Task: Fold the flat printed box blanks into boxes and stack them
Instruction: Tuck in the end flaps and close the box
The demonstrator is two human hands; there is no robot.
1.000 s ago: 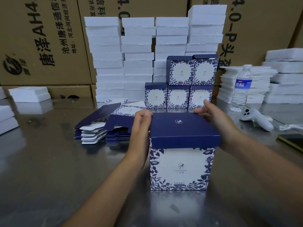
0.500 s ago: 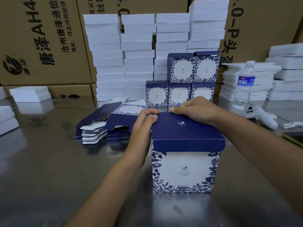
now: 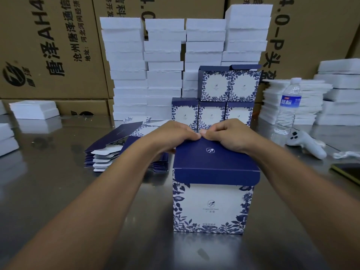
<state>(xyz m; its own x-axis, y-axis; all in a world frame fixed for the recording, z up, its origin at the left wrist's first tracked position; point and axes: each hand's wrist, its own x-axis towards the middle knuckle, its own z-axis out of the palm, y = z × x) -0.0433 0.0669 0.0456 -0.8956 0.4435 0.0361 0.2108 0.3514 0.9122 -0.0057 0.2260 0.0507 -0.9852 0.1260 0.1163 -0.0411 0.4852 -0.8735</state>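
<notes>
On steel table [image 3: 58,191], hands [image 3: 175,134] [image 3: 231,136] now meet gripping box lid [image 3: 214,160].

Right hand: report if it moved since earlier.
Yes. The right hand slid left along the far edge of the box lid, from corner to middle.

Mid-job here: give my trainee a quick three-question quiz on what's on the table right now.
1. True or false: the left hand and right hand both hold the far lid edge of the near box.
2. Where do the flat blanks lie from that box? A: to its left. B: to its right. C: on top of it.
3. How many finished boxes are stacked behind it?
Key: 1 true; 2 A; 3 five.
</notes>
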